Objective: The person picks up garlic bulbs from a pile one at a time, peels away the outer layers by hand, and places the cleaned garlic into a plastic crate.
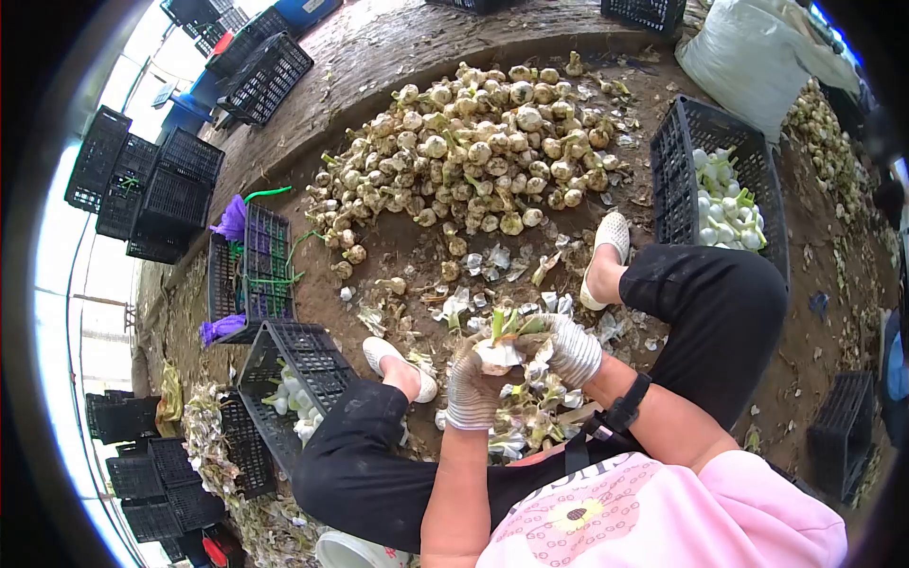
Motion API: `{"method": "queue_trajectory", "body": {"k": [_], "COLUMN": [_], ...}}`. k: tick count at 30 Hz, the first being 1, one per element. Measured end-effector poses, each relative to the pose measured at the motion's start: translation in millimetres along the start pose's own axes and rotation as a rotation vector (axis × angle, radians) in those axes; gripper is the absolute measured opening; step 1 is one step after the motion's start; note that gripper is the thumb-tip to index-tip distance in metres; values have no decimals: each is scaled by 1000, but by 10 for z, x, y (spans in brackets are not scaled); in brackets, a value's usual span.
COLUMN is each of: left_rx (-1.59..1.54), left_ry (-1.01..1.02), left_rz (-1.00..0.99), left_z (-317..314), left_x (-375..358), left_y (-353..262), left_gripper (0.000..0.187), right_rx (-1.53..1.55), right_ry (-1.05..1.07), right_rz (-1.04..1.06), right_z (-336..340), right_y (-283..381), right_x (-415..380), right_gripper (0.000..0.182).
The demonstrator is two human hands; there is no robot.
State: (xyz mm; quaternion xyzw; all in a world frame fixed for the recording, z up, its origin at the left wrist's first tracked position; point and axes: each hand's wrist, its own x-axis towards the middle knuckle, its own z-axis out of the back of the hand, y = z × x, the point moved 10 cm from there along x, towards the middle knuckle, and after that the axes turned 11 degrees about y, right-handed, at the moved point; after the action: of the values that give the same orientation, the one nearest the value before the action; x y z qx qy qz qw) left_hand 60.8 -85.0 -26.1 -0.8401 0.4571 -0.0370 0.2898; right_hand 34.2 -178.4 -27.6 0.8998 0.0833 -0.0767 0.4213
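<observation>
Between my two gloved hands is a garlic bulb [497, 356], white where its skin shows, with a green stem pointing away from me. My left hand [470, 382] is closed around the bulb's left side. At the stem and right side, my right hand [570, 350] is also closed; its fingertips are partly hidden. A small orange strip shows by the stem, too small to name. Below the hands lie peeled garlic skins and stem cuttings [535, 417]. Beyond them rises a large heap of unpeeled garlic bulbs [473, 142].
A black crate [668, 156] with cleaned white garlic stands by my right knee. Another crate [327, 355] with white garlic tilts near my left knee. Farther left is a crate with purple and green ties [270, 251]. A white sack [743, 62] sits at upper right.
</observation>
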Motion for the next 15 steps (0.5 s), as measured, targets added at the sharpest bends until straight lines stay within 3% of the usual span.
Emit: {"method": "queue_trajectory", "body": {"k": [2,3,5,6,7,9,11,13,15], "left_rx": [96,293,595,710,687,575,380,266,226], "left_ry": [-36,-135,-171,-150,-118,-212,-286,-235,-257], "left_rz": [57,74,-96,-64,-29,-74,-168,-280,-331], "left_z": [-5,159,80,160,181,344,384,312,438], "left_x": [12,-27,-80,-51,-84,-50,-91,-121,-183], "left_y": [-6,-29,-205,-158,-72,-109,-177,-376,-491], "left_gripper": [47,51,53,55,50,45,38,40,47], "right_rx": [56,16,-63,-130,-317,-81,-67,298,234], "right_ry": [-76,-72,-58,-15,-3,-31,-140,-367,-469], "right_rz": [-63,-55,-42,-5,-26,-10,24,35,28], "right_z": [118,160,174,97,27,40,298,739,1037], "right_y": [-98,-106,-78,-34,-32,-124,-144,-347,-334], "right_x": [-8,-3,29,40,10,36,73,99,10], "right_gripper": [17,17,15,13,13,12,9,8,8]}}
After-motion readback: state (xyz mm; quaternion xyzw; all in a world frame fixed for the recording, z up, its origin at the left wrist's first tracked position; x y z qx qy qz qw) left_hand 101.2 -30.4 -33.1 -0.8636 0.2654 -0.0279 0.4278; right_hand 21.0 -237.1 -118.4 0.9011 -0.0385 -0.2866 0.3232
